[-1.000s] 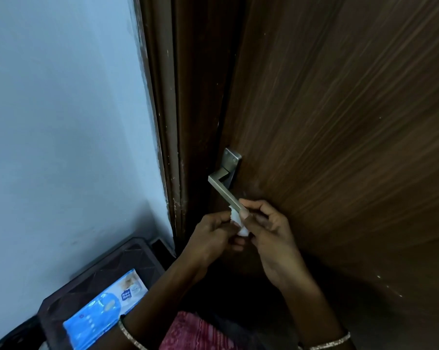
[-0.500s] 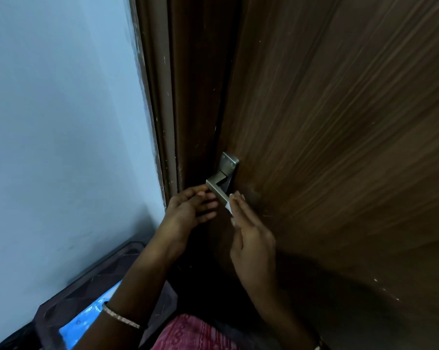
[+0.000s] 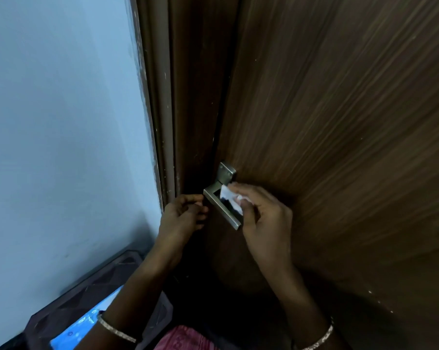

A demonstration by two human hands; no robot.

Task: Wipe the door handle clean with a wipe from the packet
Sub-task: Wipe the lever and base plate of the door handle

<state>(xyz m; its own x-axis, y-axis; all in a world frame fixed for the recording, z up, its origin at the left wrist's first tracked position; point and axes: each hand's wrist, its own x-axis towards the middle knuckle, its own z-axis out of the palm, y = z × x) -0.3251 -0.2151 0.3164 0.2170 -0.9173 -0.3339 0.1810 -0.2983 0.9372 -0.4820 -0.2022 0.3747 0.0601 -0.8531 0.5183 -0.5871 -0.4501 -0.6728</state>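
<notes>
A silver lever door handle (image 3: 219, 207) juts from the dark wooden door (image 3: 339, 122), with its square plate above. My right hand (image 3: 262, 218) pinches a small white wipe (image 3: 229, 198) and presses it against the inner side of the lever, near the plate. My left hand (image 3: 181, 218) hovers just left of the lever's bend with fingers curled and nothing in them. The blue wipe packet (image 3: 87, 322) lies at the lower left, half hidden by my left forearm.
A pale blue wall (image 3: 62, 135) fills the left side, meeting the brown door frame (image 3: 162, 109). A dark plastic stool or crate (image 3: 87, 294) under the packet stands against the wall. Pink cloth (image 3: 185, 338) shows at the bottom edge.
My right hand has moved with the wipe from the lever's free end up to near the plate. My left hand let go of the wipe and drew back to the left.
</notes>
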